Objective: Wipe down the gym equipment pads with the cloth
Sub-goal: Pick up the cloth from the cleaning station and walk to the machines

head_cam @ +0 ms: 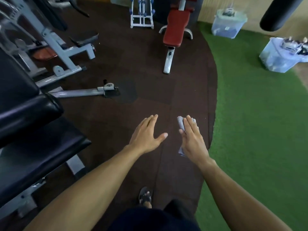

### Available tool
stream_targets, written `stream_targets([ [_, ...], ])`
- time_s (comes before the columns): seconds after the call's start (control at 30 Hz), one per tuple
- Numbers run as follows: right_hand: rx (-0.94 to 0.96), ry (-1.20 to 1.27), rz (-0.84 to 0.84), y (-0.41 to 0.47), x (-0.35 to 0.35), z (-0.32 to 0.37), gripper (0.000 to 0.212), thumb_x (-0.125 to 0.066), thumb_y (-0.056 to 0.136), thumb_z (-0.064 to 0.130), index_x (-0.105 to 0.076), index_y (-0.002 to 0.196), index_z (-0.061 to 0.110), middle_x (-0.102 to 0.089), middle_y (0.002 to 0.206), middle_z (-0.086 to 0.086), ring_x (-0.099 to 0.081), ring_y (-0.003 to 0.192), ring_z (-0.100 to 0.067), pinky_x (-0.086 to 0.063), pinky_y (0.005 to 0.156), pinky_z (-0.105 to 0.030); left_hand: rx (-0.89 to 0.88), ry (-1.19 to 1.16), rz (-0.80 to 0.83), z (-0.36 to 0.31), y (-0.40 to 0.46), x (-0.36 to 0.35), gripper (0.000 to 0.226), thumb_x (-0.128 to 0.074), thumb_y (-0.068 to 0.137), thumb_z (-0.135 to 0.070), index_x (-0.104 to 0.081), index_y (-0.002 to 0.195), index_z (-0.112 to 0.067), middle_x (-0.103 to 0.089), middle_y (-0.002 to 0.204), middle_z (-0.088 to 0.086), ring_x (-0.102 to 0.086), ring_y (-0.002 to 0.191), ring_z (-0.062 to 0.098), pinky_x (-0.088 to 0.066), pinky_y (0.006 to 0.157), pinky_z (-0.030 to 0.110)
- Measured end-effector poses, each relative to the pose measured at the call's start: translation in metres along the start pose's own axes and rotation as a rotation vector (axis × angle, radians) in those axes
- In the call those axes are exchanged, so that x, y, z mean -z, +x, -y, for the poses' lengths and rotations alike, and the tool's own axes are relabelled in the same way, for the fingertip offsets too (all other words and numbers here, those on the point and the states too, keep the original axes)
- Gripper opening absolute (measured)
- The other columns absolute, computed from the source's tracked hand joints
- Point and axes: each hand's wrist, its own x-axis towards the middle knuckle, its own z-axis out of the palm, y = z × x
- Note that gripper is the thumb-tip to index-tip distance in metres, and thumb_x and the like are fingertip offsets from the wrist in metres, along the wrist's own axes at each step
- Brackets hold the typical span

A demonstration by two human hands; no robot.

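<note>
My right hand (191,137) holds a small grey cloth (181,124) under its palm, out over the dark rubber floor. My left hand (147,134) is stretched out beside it, flat, fingers apart, holding nothing. A bench with black pads (33,140) stands at my left, its rolled black pad (28,112) nearest. Further ahead stands a bench with red pads (175,29) on a white frame. Both hands are in the air, apart from any pad.
Grey machine frames (63,52) and a floor bar (83,92) fill the left. A white rack (141,14) stands at the back. Green turf (258,122) lies right, with two clear plastic bins (228,25) (280,55). A black punching bag (280,14) hangs top right. My sandalled foot (145,195) is below.
</note>
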Motion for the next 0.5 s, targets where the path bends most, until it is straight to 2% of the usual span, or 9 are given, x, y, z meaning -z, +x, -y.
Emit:
stream_targets([
  [0.1,0.077,-0.022,0.023,0.061,-0.007,-0.003,0.043,-0.046,0.098,0.009,-0.043,0.138,-0.008,-0.039,0.147,-0.024,-0.03,0.138,-0.045,-0.037,0.105,-0.058,0.04,0.016,-0.014,0.01,0.048,0.015,0.085,-0.05,0.09,-0.061,-0.009,0.155,-0.026,-0.012,0.162,-0.005,-0.008,0.149,0.016,-0.014,0.119,0.033],
  [0.23,0.1,0.013,0.079,0.151,-0.031,-0.015,0.049,-0.04,0.098,0.018,-0.04,0.14,-0.005,-0.037,0.149,-0.022,-0.029,0.14,-0.044,-0.034,0.106,-0.056,0.145,0.008,-0.067,0.036,0.112,0.034,0.085,-0.049,0.09,-0.061,-0.008,0.155,-0.028,-0.011,0.162,-0.006,-0.006,0.149,0.015,-0.012,0.119,0.033],
  [0.4,0.292,0.013,0.128,0.265,-0.062,-0.018,0.044,-0.05,0.092,0.007,-0.047,0.132,-0.012,-0.048,0.138,-0.027,-0.041,0.131,-0.048,-0.042,0.096,-0.061,0.304,-0.009,-0.166,0.07,0.189,0.056,0.086,-0.047,0.088,-0.065,-0.007,0.155,-0.029,-0.01,0.163,-0.007,-0.006,0.149,0.014,-0.013,0.12,0.035],
  [0.43,0.329,0.033,0.155,0.288,-0.066,-0.018,0.044,-0.049,0.093,0.008,-0.047,0.131,-0.012,-0.049,0.138,-0.027,-0.041,0.13,-0.048,-0.043,0.096,-0.061,0.348,-0.026,-0.184,0.074,0.202,0.063,0.086,-0.047,0.088,-0.065,-0.007,0.155,-0.029,-0.01,0.163,-0.007,-0.006,0.149,0.014,-0.014,0.12,0.035],
  [0.5,0.396,0.065,0.248,0.335,-0.074,-0.016,0.051,-0.038,0.098,0.022,-0.041,0.139,-0.006,-0.039,0.148,-0.022,-0.033,0.138,-0.04,-0.036,0.108,-0.055,0.419,-0.036,-0.228,0.083,0.225,0.077,0.086,-0.047,0.088,-0.065,-0.007,0.155,-0.028,-0.01,0.163,-0.006,-0.006,0.149,0.013,-0.014,0.12,0.035],
])
